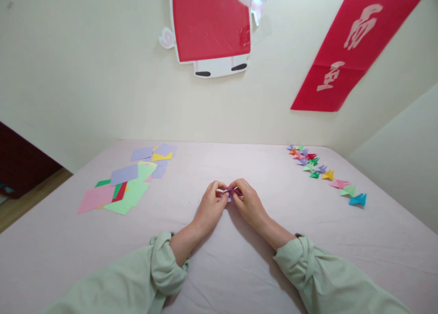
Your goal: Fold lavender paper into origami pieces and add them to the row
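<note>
On my feed both hands meet near the middle of the bench (51, 252), which is covered in a pale pink cloth. The left hand (210, 205) and the right hand (250, 204) each have their grip closed on the small purple paper piece (228, 193), thumb and fingertips pinched on it from either side, so that it sits between the two hands, right at the cloth or barely above it; I cannot tell which. Most of the piece is hidden by the fingers, and I cannot make out its fold. Both forearms come in from the near edge in pale green sleeves (137, 273), rolled back at the cuffs. Well apart on the left lies a loose spread of flat coloured sheets (132, 188), overlapping one another, with a pink sheet (96, 198) nearest me. Well apart on the right a row of small folded paper figures (313, 162) runs from the far edge toward me and ends in a blue figure (358, 199). On the wall behind hang a red poster (210, 22) and a slanted red banner (356, 44).
</note>
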{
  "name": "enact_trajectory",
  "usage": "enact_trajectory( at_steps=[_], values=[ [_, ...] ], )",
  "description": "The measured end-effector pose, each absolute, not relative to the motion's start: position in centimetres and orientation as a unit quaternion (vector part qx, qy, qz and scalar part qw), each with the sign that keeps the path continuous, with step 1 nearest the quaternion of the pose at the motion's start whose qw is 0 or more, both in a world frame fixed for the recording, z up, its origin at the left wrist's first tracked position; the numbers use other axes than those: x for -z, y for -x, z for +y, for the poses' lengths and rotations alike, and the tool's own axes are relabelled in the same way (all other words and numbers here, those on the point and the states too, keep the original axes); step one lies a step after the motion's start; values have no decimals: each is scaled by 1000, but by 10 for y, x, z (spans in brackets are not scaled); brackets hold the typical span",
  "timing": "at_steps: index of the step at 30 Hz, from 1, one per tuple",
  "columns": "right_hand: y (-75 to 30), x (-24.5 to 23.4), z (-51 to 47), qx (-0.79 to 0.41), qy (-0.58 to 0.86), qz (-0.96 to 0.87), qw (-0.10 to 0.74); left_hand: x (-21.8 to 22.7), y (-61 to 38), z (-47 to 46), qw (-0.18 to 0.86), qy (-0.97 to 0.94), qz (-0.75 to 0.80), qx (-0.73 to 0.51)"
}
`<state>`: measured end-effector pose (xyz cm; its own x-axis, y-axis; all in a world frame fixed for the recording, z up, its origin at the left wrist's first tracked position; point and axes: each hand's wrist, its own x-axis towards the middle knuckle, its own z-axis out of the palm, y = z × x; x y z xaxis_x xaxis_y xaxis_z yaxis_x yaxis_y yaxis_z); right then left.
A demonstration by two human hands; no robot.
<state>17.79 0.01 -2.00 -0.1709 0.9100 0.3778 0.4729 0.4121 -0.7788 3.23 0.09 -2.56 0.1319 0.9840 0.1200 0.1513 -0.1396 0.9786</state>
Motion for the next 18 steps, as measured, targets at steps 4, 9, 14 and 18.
enact_trajectory(
  at_steps=[4, 9, 14, 18],
  values=[
    [-177, 20, -1, -259, 481, -715, 436, 25, -32, 3, 470, -574, 481, -467],
    [-176, 19, -2, -264, 471, -718, 440, 23, -32, 3, 466, -565, 486, -477],
    [-176, 17, -2, -279, 447, -722, 448, 25, -33, 4, 472, -556, 479, -489],
    [-175, 17, -2, -299, 439, -715, 455, 28, -33, 4, 478, -556, 473, -489]
  ],
)
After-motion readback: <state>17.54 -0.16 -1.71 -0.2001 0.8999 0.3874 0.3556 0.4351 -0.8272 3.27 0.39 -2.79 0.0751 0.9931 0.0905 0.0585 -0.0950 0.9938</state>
